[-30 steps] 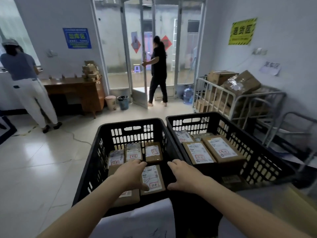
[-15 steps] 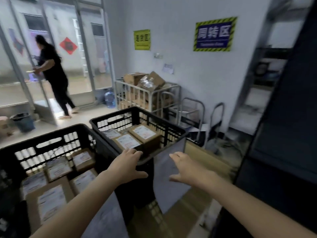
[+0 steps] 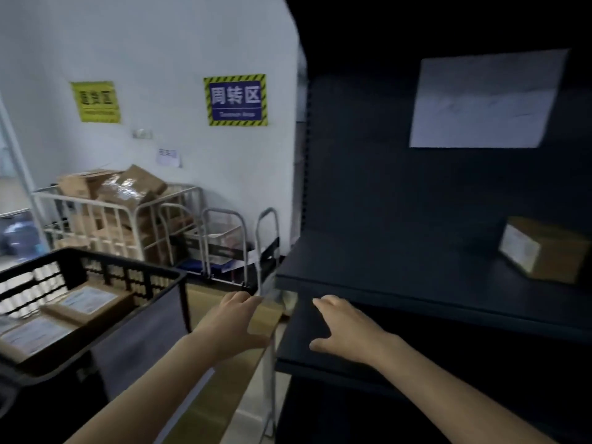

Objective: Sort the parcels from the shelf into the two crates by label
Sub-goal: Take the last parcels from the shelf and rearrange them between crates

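Head view, left to right: a black slotted plastic crate (image 3: 128,264) at lower left holds brown cardboard parcels with white labels (image 3: 86,304); just right of it the left hand (image 3: 234,325) hovers palm down, its grip loose, fingers spread, holding nothing; the right hand (image 3: 346,328) reaches likewise, grip empty, before the dark metal shelf (image 3: 416,277), where one brown cardboard box with a white label (image 3: 544,251) sits far right, well apart from both hands
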Demonstrator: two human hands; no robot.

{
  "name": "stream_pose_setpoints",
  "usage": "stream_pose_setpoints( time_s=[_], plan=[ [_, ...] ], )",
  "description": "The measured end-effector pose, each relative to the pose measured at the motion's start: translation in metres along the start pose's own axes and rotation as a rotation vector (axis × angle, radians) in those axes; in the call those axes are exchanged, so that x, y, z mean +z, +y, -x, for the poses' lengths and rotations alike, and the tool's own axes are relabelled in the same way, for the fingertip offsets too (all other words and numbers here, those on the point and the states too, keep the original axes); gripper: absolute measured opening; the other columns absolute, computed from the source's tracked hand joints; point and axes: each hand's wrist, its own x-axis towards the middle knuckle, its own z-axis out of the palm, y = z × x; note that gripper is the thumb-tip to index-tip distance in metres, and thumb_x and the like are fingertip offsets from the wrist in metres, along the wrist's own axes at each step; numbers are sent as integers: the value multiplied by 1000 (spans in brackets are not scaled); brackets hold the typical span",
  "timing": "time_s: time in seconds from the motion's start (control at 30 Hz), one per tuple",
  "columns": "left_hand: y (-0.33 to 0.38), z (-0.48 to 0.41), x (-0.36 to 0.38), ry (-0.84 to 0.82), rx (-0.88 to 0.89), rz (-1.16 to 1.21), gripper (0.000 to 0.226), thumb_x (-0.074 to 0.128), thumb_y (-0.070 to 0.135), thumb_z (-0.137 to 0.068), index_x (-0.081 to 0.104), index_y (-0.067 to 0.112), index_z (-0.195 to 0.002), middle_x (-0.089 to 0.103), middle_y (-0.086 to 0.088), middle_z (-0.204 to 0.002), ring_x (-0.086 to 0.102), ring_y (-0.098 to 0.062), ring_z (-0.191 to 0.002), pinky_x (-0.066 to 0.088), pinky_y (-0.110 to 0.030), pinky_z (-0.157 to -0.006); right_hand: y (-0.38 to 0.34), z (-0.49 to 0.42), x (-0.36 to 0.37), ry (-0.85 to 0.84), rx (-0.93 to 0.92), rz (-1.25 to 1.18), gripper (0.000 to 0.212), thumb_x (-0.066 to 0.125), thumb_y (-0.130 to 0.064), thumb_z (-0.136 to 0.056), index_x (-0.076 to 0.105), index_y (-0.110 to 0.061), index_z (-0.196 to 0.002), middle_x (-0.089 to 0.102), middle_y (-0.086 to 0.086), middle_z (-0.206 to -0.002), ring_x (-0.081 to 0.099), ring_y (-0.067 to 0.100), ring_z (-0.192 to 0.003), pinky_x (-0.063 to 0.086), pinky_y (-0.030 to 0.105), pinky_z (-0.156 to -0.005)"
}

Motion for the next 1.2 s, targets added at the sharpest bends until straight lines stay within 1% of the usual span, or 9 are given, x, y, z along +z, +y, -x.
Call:
stream_pose_setpoints(
  time_s=[0.13, 0.2, 0.3, 0.53, 0.63, 0.73, 0.9, 1.07, 1.2],
  plan=[
    [75, -30, -1, 43, 93, 18, 73, 64, 50, -79, 36, 19, -139, 39, 0, -140, 30, -20, -134, 32, -30, -107, 70, 42, -28, 60, 99, -17, 64, 62, -37, -85, 34, -11, -137, 35, 4, -142, 38, 21, -128, 40, 36, -103],
    [115, -44, -2, 57, 133, 6, 75, 61, 50, -80, 33, 17, -142, 38, -1, -141, 30, -21, -135, 31, -30, -108, 106, 65, -40, 83, 147, -21, 64, 63, -38, -85, 35, -11, -136, 36, 4, -141, 39, 20, -127, 41, 35, -102],
    [172, -64, 0, 60, 181, 24, 78, 59, 51, -83, 27, 18, -145, 31, 0, -147, 23, -18, -139, 27, -28, -110, 161, 98, -57, 106, 226, -14, 64, 63, -38, -85, 35, -11, -136, 37, 5, -141, 39, 21, -127, 41, 35, -102],
    [282, -107, 9, 13, 282, 50, 78, 56, 52, -85, 22, 18, -147, 26, 0, -151, 19, -18, -141, 26, -29, -112, 266, 166, -91, 153, 382, -13, 77, 59, -39, -88, 17, -15, -148, 23, 2, -151, 27, 19, -137, 33, 31, -109],
    [322, -122, 13, -13, 331, 71, 77, 56, 50, -86, 21, 19, -147, 25, 0, -151, 18, -17, -141, 25, -29, -113, 302, 190, -99, 182, 460, -36, 79, 58, -40, -88, 15, -16, -149, 20, 2, -153, 24, 19, -139, 29, 31, -111],
    [357, -139, 19, -23, 390, 81, 77, 56, 49, -87, 20, 19, -148, 23, 1, -152, 16, -17, -142, 25, -29, -114, 331, 209, -103, 217, 538, -68, 80, 59, -40, -87, 15, -15, -149, 20, 2, -154, 24, 20, -139, 29, 30, -111],
    [403, -170, 28, -35, 460, 84, 78, 56, 50, -86, 21, 18, -148, 23, 0, -153, 17, -18, -142, 26, -30, -113, 371, 226, -109, 221, 628, -87, 80, 60, -39, -87, 14, -16, -149, 19, 3, -154, 23, 20, -140, 28, 32, -112],
    [433, -212, 37, -52, 494, 106, 81, 56, 51, -86, 19, 15, -148, 22, -1, -153, 16, -18, -142, 26, -30, -114, 408, 219, -118, 247, 680, -65, 81, 60, -42, -86, 16, -16, -148, 20, 3, -154, 24, 18, -140, 29, 30, -112],
    [446, -251, 40, -56, 488, 149, 85, 57, 51, -85, 16, 13, -149, 19, -3, -155, 14, -18, -143, 24, -30, -115, 435, 198, -131, 237, 707, -70, 81, 61, -41, -86, 15, -18, -149, 17, 1, -155, 20, 17, -141, 26, 31, -114]
  ],
)
